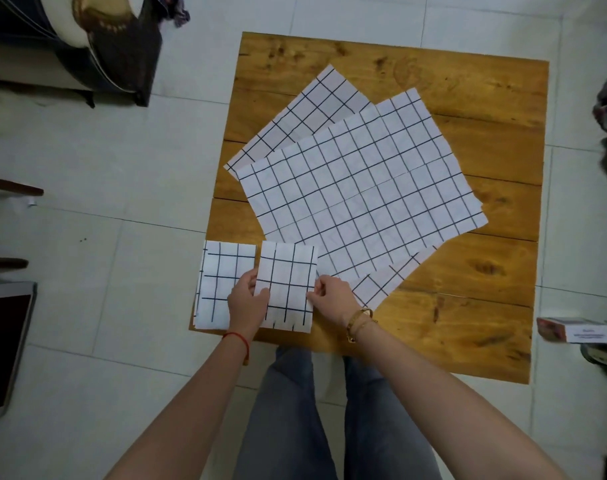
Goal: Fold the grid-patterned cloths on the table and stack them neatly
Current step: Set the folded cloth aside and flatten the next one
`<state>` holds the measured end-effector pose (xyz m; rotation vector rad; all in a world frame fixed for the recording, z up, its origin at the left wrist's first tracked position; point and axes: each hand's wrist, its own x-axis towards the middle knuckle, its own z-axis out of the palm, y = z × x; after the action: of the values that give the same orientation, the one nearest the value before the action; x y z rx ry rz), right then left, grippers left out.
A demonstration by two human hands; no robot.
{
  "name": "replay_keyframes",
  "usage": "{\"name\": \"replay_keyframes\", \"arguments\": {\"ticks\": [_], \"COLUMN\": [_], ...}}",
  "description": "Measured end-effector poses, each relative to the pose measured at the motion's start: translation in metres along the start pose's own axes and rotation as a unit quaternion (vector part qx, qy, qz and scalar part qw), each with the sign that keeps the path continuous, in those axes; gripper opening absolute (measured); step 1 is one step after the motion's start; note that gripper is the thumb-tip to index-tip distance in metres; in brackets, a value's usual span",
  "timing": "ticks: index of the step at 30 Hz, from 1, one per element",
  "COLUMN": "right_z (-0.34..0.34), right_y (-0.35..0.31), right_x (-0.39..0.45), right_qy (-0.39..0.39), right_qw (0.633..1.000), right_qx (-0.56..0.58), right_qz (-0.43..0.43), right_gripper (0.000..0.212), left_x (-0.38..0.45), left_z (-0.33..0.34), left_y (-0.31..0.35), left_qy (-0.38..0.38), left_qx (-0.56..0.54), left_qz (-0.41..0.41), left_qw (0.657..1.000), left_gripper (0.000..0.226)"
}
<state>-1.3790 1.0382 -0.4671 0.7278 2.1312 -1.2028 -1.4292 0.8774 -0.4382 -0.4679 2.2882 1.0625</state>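
Head view, looking straight down: both hands are on one folded grid cloth (286,285) at the near left corner of the wooden desk (468,323). Left hand (248,301) pinches its left edge, thumb on top; right hand (331,296) pinches the right edge the same way, so each grip is clamped on that cloth. Just beside it to the left lies a second folded cloth (213,282), flat, its corner hanging slightly past the desk edge. Further back, a large open cloth (357,181) is spread at an angle over the middle of the desk, lying on top of another open cloth (309,109) (only its far and near corners show). A small box (574,329) sits on the tiled floor (122,168) to the right.
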Motion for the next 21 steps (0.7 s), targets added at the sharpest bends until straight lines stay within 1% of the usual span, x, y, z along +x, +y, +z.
{"name": "replay_keyframes", "arguments": {"ticks": [5,10,14,19,20,21], "right_z": [0.033,0.047,0.052,0.051,0.05,0.047], "right_y": [-0.01,-0.011,-0.009,-0.007,-0.008,-0.008], "right_x": [0.0,-0.002,-0.004,-0.008,-0.01,-0.012], "right_qy": [0.033,0.054,0.062,0.069,0.085,0.117], "right_qw": [0.998,0.996,0.994,0.992,0.99,0.987], "right_qx": [-0.034,-0.048,-0.054,-0.065,-0.066,-0.07], "right_qz": [0.035,0.06,0.073,0.087,0.091,0.088], "right_gripper": [0.012,0.01,0.012,0.016,0.017,0.017], "left_x": [0.008,0.014,0.014,0.013,0.012,0.012], "left_z": [-0.02,-0.031,-0.035,-0.038,-0.039,-0.04], "left_y": [-0.024,-0.036,-0.043,-0.046,-0.046,-0.046], "left_qy": [-0.076,-0.112,-0.106,-0.069,-0.061,-0.054], "left_qx": [0.022,0.029,0.037,0.048,0.052,0.058], "left_qz": [0.019,0.047,0.069,0.106,0.123,0.142], "left_qw": [0.997,0.992,0.991,0.991,0.989,0.987], "left_gripper": [0.059,0.062,0.058,0.053,0.052,0.051]}}
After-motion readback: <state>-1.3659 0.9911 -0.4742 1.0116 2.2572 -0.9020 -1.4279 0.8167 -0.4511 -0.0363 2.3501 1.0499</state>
